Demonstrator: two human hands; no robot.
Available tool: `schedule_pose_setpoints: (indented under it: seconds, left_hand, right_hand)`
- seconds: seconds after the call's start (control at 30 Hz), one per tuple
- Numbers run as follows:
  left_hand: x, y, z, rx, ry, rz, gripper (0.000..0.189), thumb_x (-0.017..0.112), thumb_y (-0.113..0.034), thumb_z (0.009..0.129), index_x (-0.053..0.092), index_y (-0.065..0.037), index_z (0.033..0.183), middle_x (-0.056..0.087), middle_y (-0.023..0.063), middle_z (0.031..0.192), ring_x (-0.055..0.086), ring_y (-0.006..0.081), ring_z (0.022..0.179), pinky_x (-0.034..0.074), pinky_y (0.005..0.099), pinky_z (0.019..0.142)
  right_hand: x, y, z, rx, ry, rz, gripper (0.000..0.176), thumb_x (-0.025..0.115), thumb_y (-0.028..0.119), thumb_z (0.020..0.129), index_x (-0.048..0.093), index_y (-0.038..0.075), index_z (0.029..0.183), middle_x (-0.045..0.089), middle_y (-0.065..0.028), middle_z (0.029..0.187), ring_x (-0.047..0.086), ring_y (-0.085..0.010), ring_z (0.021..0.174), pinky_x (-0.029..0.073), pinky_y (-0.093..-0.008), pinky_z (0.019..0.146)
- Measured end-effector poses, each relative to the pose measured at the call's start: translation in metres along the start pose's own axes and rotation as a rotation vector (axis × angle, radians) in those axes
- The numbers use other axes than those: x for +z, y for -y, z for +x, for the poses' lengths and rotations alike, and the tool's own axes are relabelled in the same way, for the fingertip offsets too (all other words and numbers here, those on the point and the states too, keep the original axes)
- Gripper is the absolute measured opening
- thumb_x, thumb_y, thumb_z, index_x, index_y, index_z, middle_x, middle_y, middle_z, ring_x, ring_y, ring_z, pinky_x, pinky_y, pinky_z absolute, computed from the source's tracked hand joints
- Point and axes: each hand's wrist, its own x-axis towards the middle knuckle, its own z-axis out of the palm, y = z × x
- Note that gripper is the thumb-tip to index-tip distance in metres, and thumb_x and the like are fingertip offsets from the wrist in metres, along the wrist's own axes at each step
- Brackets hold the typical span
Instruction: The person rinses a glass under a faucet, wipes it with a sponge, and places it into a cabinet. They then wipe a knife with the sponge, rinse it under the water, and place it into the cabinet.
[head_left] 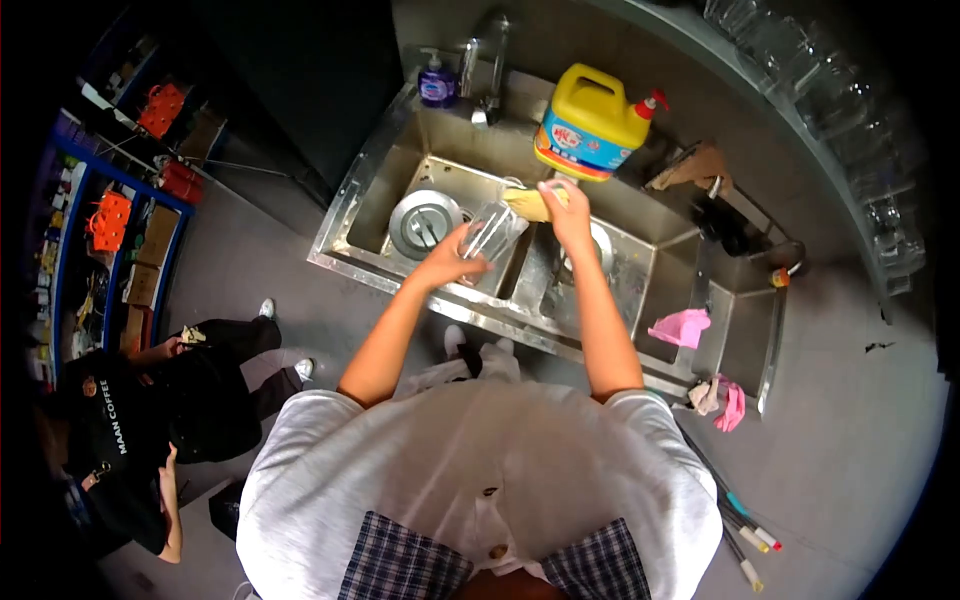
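Note:
My left hand (455, 262) grips a clear drinking glass (492, 228), tilted over the steel sink (345, 215). Against the mouth of the glass my right hand (568, 212) presses a yellow sponge (528, 203). Both hands hover above the divider between the left and middle basins. A round metal plate with cutlery (424, 223) lies in the left basin. A large yellow detergent jug (592, 125) with a red cap stands on the sink's back rim, just beyond my right hand.
A purple soap dispenser (436, 83) and a tap (487, 65) stand at the back left. Pink cloths (683, 327) lie in and on the right basin. Glasses (830, 90) line a shelf at the right. A person in black (150, 420) crouches at the left.

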Motion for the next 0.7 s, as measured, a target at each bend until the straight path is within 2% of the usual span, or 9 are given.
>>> schedule_pose_setpoints:
  seconds: [0.13, 0.2, 0.33, 0.37, 0.43, 0.47, 0.53, 0.67, 0.7]
  left_hand:
    - [-0.007, -0.015, 0.0, -0.076, 0.298, -0.206, 0.074, 0.068, -0.005, 0.078, 0.027, -0.006, 0.139, 0.062, 0.0072, 0.086, 0.054, 0.0107, 0.063, 0.044, 0.0234, 0.056]
    - [-0.01, -0.018, -0.001, -0.16, 0.278, -0.232, 0.074, 0.066, -0.009, 0.08, 0.024, -0.008, 0.142, 0.062, 0.0126, 0.092, 0.055, 0.0133, 0.062, 0.045, 0.0264, 0.054]
    - [-0.024, -0.04, 0.003, -0.316, 0.491, -0.397, 0.077, 0.062, -0.016, 0.083, 0.018, -0.015, 0.145, 0.06, 0.0226, 0.097, 0.057, 0.0196, 0.059, 0.047, 0.0311, 0.052]
    - [-0.027, -0.038, 0.006, -0.335, 0.546, -0.444, 0.077, 0.061, -0.018, 0.083, 0.017, -0.017, 0.146, 0.059, 0.025, 0.097, 0.057, 0.0212, 0.058, 0.047, 0.0318, 0.052]
    - [-0.031, -0.035, 0.011, -0.363, 0.642, -0.469, 0.078, 0.06, -0.024, 0.083, 0.016, -0.022, 0.146, 0.056, 0.0304, 0.097, 0.058, 0.0248, 0.056, 0.048, 0.0323, 0.051]
    - [-0.032, -0.034, 0.013, -0.348, 0.683, -0.511, 0.074, 0.06, -0.026, 0.083, 0.019, -0.017, 0.144, 0.057, 0.0296, 0.097, 0.057, 0.0246, 0.055, 0.048, 0.0326, 0.05]
    - [-0.029, -0.034, 0.015, -0.322, 0.765, -0.598, 0.068, 0.059, -0.029, 0.083, 0.027, -0.007, 0.139, 0.057, 0.0281, 0.097, 0.055, 0.0243, 0.053, 0.047, 0.0331, 0.048]
    - [-0.035, 0.016, 0.035, -0.325, 0.891, -0.757, 0.068, 0.055, -0.043, 0.084, 0.032, -0.007, 0.136, 0.054, 0.0276, 0.101, 0.056, 0.0254, 0.058, 0.046, 0.0328, 0.05]
    - [-0.033, 0.019, 0.037, -0.291, 0.915, -0.766, 0.069, 0.053, -0.048, 0.084, 0.034, -0.003, 0.133, 0.053, 0.0262, 0.103, 0.056, 0.0261, 0.061, 0.046, 0.0321, 0.051]
  right_hand:
    - [0.004, 0.014, 0.001, 0.008, 0.464, -0.003, 0.023, 0.059, 0.022, 0.09, 0.063, -0.001, 0.093, 0.065, -0.0059, 0.086, 0.056, -0.0122, 0.085, 0.044, -0.0263, 0.079]
    - [0.004, 0.021, 0.003, 0.152, 0.707, 0.237, 0.025, 0.055, 0.021, 0.092, 0.063, -0.001, 0.1, 0.065, -0.006, 0.094, 0.057, -0.0125, 0.091, 0.044, -0.0271, 0.084]
    - [-0.009, 0.04, 0.0, 0.482, 1.014, 0.666, 0.03, 0.049, 0.018, 0.095, 0.058, -0.002, 0.115, 0.061, -0.0082, 0.113, 0.055, -0.0139, 0.104, 0.041, -0.0286, 0.094]
    - [-0.014, 0.025, 0.0, 0.502, 1.07, 0.546, 0.034, 0.052, 0.015, 0.093, 0.053, -0.003, 0.122, 0.057, -0.0107, 0.12, 0.053, -0.0164, 0.11, 0.039, -0.0294, 0.097]
    - [-0.019, 0.05, -0.005, 0.419, 1.173, 0.625, 0.036, 0.054, 0.013, 0.091, 0.051, -0.004, 0.123, 0.057, -0.012, 0.121, 0.053, -0.0178, 0.111, 0.039, -0.0296, 0.098]
    - [-0.018, 0.058, -0.006, 0.376, 1.225, 0.664, 0.037, 0.055, 0.012, 0.09, 0.051, -0.005, 0.123, 0.056, -0.0126, 0.122, 0.053, -0.0185, 0.112, 0.038, -0.0296, 0.099]
    - [-0.015, 0.048, -0.005, 0.435, 1.207, 0.724, 0.043, 0.059, 0.01, 0.087, 0.049, -0.007, 0.124, 0.056, -0.0128, 0.122, 0.053, -0.0186, 0.112, 0.039, -0.0298, 0.098]
    - [-0.025, 0.044, 0.0, 0.377, 1.031, 0.569, 0.039, 0.061, 0.013, 0.086, 0.054, -0.006, 0.119, 0.061, -0.0103, 0.114, 0.056, -0.0166, 0.105, 0.043, -0.0281, 0.092]
    - [-0.028, 0.045, -0.002, 0.36, 0.988, 0.543, 0.036, 0.061, 0.014, 0.087, 0.056, -0.006, 0.117, 0.062, -0.0093, 0.111, 0.057, -0.0154, 0.103, 0.043, -0.0276, 0.091]
